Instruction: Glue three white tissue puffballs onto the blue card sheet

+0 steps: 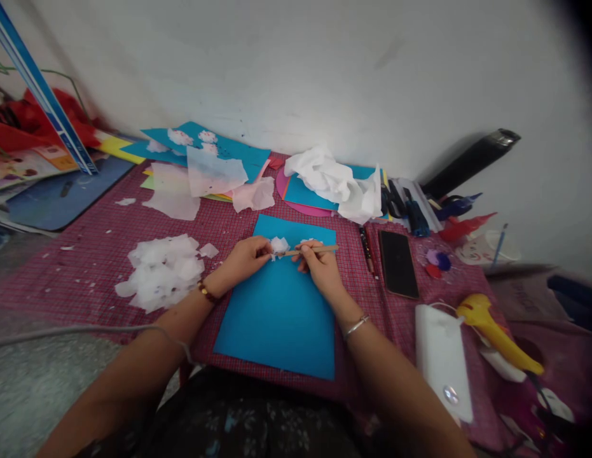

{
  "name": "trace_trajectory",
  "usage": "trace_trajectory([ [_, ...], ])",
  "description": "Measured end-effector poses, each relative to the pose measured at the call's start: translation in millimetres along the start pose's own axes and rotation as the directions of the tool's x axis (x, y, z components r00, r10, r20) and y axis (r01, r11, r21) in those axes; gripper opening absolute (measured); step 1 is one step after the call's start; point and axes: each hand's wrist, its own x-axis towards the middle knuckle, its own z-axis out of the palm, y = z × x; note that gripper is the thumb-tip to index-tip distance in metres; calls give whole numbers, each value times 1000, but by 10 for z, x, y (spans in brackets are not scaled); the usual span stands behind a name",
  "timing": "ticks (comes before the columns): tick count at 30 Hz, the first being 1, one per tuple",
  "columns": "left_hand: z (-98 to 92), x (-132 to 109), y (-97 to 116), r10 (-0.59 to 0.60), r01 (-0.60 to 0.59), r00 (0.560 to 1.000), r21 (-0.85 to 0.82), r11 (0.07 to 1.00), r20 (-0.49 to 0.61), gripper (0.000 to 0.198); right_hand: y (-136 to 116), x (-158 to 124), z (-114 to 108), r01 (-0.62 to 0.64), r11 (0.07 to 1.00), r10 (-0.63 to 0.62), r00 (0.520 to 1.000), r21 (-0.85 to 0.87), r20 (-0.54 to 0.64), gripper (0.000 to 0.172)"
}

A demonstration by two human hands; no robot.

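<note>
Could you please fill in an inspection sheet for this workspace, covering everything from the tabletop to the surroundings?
Surface: red checked cloth, with small white scraps scattered on its left part.
Job's things: blue sheet lying flat, with a white paper tuft near its far edge; a pile of white tissue pieces to its left.
Clutter: crumpled white tissue beyond the sheet; pen, phone and white box to its right.
Hands: right hand grips a thin brown stick; left hand has its fingertips at the tuft, pinch unclear.
Cables: grey cable crosses the left forearm.
Surroundings: pale wall behind; other people, nothing seen.
</note>
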Motion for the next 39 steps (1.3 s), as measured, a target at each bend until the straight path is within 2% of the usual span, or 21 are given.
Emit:
trace_trajectory([
  [4, 36, 12, -10, -52, 51, 998, -21, 998, -30, 8, 19, -1, 0, 10, 1000, -10, 1000, 22, 1, 25],
  [17, 52, 4, -42, -17, 15, 996, -20, 1000, -89, 6, 12, -7, 1, 8, 1000, -8, 1000, 25, 10, 23],
  [39, 20, -2, -5, 22, -21, 999, 33, 999, -41, 8, 2, -6, 7, -3, 1000, 3, 1000, 5, 6, 24],
])
